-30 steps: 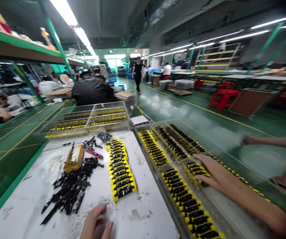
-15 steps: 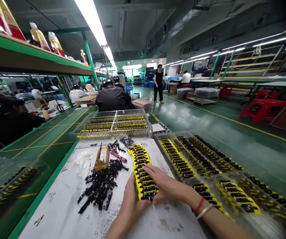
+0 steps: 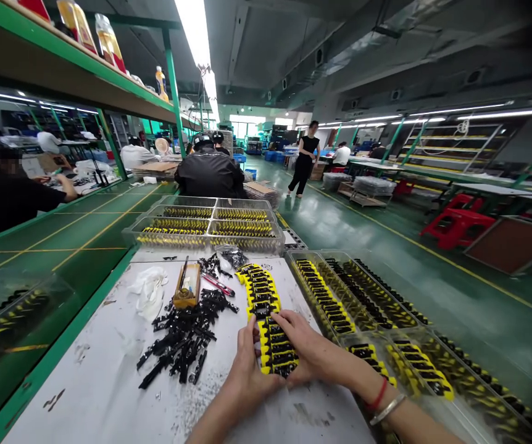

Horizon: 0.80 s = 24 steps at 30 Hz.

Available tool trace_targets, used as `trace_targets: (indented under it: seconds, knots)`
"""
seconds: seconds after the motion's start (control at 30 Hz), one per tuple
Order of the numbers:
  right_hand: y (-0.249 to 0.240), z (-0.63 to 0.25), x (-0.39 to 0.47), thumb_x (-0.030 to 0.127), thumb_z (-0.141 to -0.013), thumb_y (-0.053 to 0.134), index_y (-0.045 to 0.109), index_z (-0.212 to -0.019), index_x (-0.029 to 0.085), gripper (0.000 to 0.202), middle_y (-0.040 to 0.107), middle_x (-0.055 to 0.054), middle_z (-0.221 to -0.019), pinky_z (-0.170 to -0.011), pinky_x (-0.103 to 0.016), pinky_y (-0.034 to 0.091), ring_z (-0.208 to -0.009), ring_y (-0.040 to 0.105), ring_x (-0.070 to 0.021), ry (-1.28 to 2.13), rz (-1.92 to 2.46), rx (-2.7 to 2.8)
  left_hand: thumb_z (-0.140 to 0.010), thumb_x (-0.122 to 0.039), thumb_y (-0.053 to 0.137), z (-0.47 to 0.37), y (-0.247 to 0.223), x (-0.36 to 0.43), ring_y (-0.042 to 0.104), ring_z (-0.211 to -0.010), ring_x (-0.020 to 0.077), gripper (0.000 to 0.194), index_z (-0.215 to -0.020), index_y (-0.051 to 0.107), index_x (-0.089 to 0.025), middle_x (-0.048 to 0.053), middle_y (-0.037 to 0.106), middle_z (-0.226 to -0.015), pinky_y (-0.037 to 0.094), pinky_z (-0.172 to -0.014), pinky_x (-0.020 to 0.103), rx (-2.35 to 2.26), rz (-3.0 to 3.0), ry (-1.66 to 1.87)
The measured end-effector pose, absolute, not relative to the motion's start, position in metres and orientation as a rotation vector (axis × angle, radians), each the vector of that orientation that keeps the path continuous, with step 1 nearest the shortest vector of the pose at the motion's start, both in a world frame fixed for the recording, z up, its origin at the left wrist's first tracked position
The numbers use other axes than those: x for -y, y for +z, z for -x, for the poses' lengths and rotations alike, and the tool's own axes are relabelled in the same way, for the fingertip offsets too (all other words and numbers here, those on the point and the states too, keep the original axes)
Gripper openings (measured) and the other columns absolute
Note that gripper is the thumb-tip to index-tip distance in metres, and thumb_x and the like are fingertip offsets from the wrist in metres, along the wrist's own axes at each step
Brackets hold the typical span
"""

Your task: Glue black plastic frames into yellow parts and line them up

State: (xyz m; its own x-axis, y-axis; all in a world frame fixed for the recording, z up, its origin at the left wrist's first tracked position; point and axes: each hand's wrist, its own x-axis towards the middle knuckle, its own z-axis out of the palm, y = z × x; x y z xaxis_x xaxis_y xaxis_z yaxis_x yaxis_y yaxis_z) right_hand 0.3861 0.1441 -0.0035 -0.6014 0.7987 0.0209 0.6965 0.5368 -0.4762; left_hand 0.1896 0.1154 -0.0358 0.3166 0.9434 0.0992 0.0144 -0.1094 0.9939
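We see loose black parts (image 3: 178, 339) heaped just left of the row of yellow-and-black pieces (image 3: 262, 290), which lies on the white board (image 3: 85, 376); a stray part could snag the row if it slides that way. Our left hand (image 3: 246, 370) curves along the row's left side and our right hand (image 3: 311, 354) along its right, fingers narrowed to hold its near end between them; we judge that uneven squeezing could buckle the row or scatter pieces. Among containers, a side tray (image 3: 55, 277) well left of the row holds black and yellow pieces; a small wooden box (image 3: 192, 291), left of the row's far end, has contents too small to tell; beyond the row, a four-part tray (image 3: 212, 217) holds ranks of similar pieces; right of the row, a long clear tray (image 3: 437, 412) holds more, one compartment seemingly part-filled
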Motion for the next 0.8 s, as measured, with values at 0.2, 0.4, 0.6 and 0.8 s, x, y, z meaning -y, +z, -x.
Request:
trace_targets:
  seconds: [0.2,0.4,0.6,0.8]
  knots:
    - [-0.006,-0.389,-0.146,0.050,-0.051,0.079,0.028,-0.139,0.014,0.108,0.020,-0.021,-0.147,-0.111,-0.048,0.026,-0.136,0.021,-0.0359,0.630,1.249,2.582,-0.048,-0.006,0.076,-0.181,-0.030,-0.123,0.050,-0.108,0.0271,0.119,-0.144,0.010,-0.028,0.012,0.034,-0.131,0.050,-0.088,0.040,-0.853,-1.354,0.917]
    - [-0.001,-0.386,-0.143,0.047,-0.052,0.079,0.017,-0.145,0.015,0.116,0.026,-0.019,-0.144,-0.111,-0.045,0.028,-0.133,0.028,-0.0331,0.645,1.220,2.573,-0.053,-0.005,0.075,-0.173,-0.034,-0.119,0.044,-0.118,0.0284,0.117,-0.146,0.008,-0.026,0.013,0.031,-0.135,0.043,-0.099,0.044,-0.821,-1.496,0.917]
    - [0.015,-0.380,-0.130,0.035,-0.049,0.082,0.018,-0.145,0.020,0.117,0.032,-0.013,-0.137,-0.108,-0.041,0.033,-0.128,0.033,-0.0302,0.600,1.243,2.561,-0.048,-0.008,0.079,-0.169,-0.047,-0.115,0.035,-0.127,0.0324,0.125,-0.146,0.005,-0.027,0.012,0.032,-0.136,0.033,-0.107,0.048,-0.855,-1.738,0.914]
    - [0.019,-0.375,-0.120,0.034,-0.046,0.083,0.028,-0.141,0.011,0.112,0.032,-0.019,-0.139,-0.109,-0.042,0.030,-0.130,0.030,-0.0327,0.593,1.285,2.616,-0.049,-0.006,0.069,-0.178,-0.059,-0.115,0.039,-0.125,0.0338,0.108,-0.142,0.015,-0.022,0.013,0.036,-0.134,0.037,-0.104,0.048,-0.852,-1.806,0.974]
